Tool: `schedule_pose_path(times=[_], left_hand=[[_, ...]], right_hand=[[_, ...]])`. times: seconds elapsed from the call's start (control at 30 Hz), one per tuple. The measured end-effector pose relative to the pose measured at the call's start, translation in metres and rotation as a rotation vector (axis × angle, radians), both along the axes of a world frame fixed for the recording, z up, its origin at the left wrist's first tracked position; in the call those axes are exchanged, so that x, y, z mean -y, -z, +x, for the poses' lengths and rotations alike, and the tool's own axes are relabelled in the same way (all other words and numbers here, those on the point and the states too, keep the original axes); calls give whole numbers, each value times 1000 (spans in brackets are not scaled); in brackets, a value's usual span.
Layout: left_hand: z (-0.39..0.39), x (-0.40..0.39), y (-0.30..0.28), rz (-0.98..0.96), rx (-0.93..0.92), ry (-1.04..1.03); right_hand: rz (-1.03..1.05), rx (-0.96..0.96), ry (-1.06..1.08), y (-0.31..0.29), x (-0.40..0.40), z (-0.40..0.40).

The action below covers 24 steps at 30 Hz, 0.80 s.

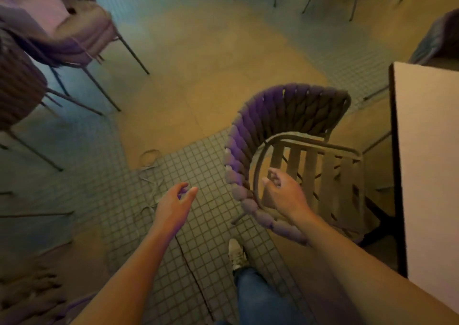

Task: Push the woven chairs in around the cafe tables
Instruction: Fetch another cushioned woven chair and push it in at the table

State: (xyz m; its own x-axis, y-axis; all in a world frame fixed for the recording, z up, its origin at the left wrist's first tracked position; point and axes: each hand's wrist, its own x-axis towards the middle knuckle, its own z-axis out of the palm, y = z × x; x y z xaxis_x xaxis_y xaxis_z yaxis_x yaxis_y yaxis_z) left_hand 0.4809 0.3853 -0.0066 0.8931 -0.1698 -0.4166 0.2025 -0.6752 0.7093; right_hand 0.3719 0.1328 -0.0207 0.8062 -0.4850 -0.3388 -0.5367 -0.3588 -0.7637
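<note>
A woven chair (268,116) with a curved purple-grey rope back and a slatted seat stands just left of a white cafe table (427,165), its seat facing the table edge. My right hand (283,193) hovers over the seat just inside the back rim, fingers curled and apart, holding nothing. My left hand (173,205) is out over the tiled floor to the chair's left, fingers spread, not touching the chair.
Other woven chairs (82,34) with thin metal legs stand at the upper left around a table (29,4). Another chair (442,39) sits behind the white table. Chair legs show at the top. My shoe (236,252) is on the small-tile floor.
</note>
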Motion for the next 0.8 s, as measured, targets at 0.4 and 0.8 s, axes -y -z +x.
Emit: schedule_pose_path(times=[0.4, 0.8], left_hand=[[291, 38, -20, 379, 171, 279], [586, 223, -27, 292, 237, 608]], right_hand=[[52, 72, 111, -3, 55, 295], [72, -55, 483, -1, 182, 458]])
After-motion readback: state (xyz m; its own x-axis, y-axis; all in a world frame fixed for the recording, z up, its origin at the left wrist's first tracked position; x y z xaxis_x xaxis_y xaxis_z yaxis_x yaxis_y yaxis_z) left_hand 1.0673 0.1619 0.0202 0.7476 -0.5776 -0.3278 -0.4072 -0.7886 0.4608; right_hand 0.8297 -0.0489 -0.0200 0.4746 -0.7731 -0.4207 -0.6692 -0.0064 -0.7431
